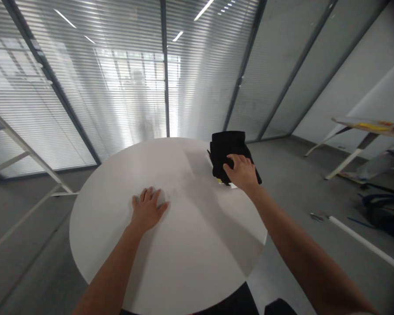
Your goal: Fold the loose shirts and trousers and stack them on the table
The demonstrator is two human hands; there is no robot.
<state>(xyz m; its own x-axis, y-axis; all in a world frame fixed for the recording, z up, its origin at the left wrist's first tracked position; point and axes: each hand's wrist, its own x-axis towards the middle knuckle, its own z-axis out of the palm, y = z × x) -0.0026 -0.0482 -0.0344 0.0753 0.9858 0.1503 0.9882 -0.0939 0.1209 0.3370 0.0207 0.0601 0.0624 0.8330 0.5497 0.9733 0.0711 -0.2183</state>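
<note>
My left hand (147,212) rests flat on the white round table (184,258), fingers spread, with nothing in it. At the table's far right edge lies a stack of folded black cloth (228,143); its exact kind is hard to tell. My right hand (244,173) is over the near right part of this stack. Its thumb and index finger are apart and slightly curved, with black fabric showing between them. Whether the fingertips press on the cloth cannot be made out. Small yellow and white bits show under the stack's near edge.
A glass wall with blinds (131,96) stands behind the table. White metal framing (26,153) is at the left. To the right are another table (374,127), a white pole (364,243) on the floor and a dark bag-like item (387,214).
</note>
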